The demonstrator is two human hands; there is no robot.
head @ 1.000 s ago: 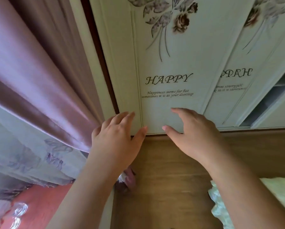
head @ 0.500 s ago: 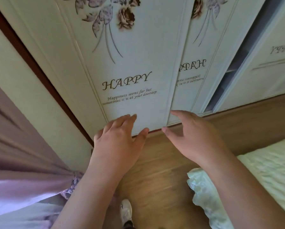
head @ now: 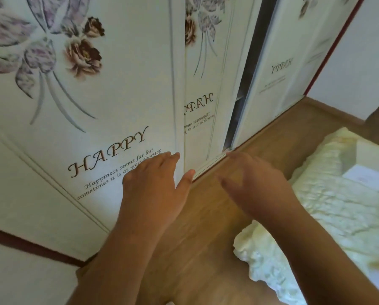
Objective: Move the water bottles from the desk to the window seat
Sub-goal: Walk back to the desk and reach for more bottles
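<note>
No water bottle, desk or window seat shows in the head view. My left hand (head: 155,186) is held out in front of me with fingers straight and spread, holding nothing. My right hand (head: 254,186) is beside it, fingers relaxed and a little blurred, also holding nothing. Both hands hover in the air before a wardrobe and above a wooden floor.
White sliding wardrobe doors (head: 109,89) with flower prints and the word HAPPY fill the left and centre; one door stands ajar with a dark gap (head: 243,89). A bed with a pale yellow cover (head: 329,208) lies at right. Wooden floor (head: 206,234) runs between them.
The view has swung to the right: the pink curtain at left has left the frame and the bed and more wardrobe doors have come in. Both hands stay held out, holding nothing.
</note>
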